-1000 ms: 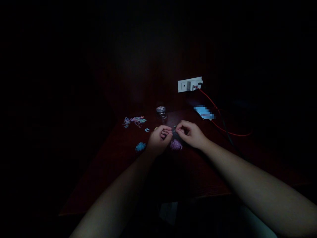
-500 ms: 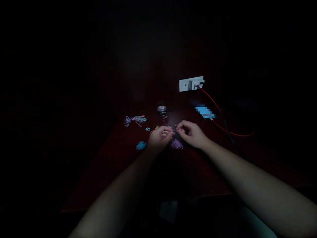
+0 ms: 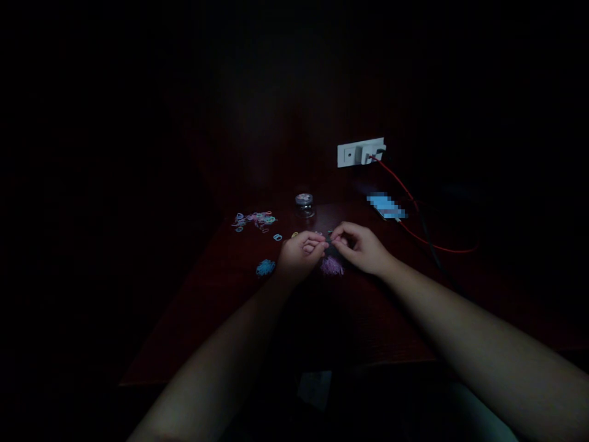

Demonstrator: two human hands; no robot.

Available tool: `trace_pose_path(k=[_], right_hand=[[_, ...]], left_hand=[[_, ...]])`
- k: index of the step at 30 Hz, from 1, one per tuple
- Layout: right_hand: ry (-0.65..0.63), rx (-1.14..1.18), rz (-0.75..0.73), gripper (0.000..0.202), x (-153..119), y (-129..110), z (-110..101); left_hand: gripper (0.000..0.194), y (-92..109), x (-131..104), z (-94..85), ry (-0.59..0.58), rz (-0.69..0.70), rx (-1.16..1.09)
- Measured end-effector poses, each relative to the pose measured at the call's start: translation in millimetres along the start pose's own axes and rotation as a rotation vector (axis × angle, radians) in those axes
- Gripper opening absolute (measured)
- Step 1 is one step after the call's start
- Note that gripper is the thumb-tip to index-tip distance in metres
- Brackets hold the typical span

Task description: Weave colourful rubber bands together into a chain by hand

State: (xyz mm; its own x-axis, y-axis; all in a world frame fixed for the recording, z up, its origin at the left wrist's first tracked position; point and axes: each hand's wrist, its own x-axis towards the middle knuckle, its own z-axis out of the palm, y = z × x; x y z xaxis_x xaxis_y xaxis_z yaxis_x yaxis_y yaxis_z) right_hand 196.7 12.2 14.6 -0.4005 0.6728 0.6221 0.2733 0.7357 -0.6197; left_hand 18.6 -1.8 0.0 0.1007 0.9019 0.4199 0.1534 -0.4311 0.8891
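Note:
My left hand (image 3: pixel 304 252) is closed in a pinch above the dark red table. Facing it, my right hand (image 3: pixel 361 245) also pinches, its fingertips a small gap from the left ones. Whatever lies between the fingertips is too small and dark to make out. Just below them is a pile of purple loops (image 3: pixel 332 266) that look like small rubber bands. A pile of blue loops (image 3: pixel 265 267) lies left of my left wrist. Farther back, mixed coloured loops (image 3: pixel 254 220) are scattered, with a light blue loop (image 3: pixel 277 237) apart from them.
Behind my hands stands a clear lidded jar (image 3: pixel 304 205). A phone (image 3: pixel 386 206) with a pixelated screen lies at the back right. Its red cable (image 3: pixel 398 175) runs to a charger in the wall socket (image 3: pixel 350 155). A dark cable (image 3: pixel 427 236) hangs alongside.
The whole view has shifted slightly, so things sit a little farther right and higher. Both hands keep their pinch, and the fingertips stay close together.

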Motion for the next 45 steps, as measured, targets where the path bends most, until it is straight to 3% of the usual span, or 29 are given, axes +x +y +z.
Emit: trace_pose_path(k=[19, 25, 45], right_hand=[[-0.012, -0.059, -0.035, 0.01, 0.8, -1.3, -2.6], [-0.015, 0.027, 0.025, 0.015, -0.4, -0.6, -0.7], [0.069, -0.032, -0.019, 0.006, -0.2, -5.4, 2.9]], left_hand=[[0.015, -2.9, -2.1, -2.3, 0.012, 0.085, 0.122], [0.016, -1.5, -1.6, -1.6, 0.006, 0.051, 0.095], [0.013, 2.0, -2.2, -2.8, -0.025, -0.002, 0.195]])
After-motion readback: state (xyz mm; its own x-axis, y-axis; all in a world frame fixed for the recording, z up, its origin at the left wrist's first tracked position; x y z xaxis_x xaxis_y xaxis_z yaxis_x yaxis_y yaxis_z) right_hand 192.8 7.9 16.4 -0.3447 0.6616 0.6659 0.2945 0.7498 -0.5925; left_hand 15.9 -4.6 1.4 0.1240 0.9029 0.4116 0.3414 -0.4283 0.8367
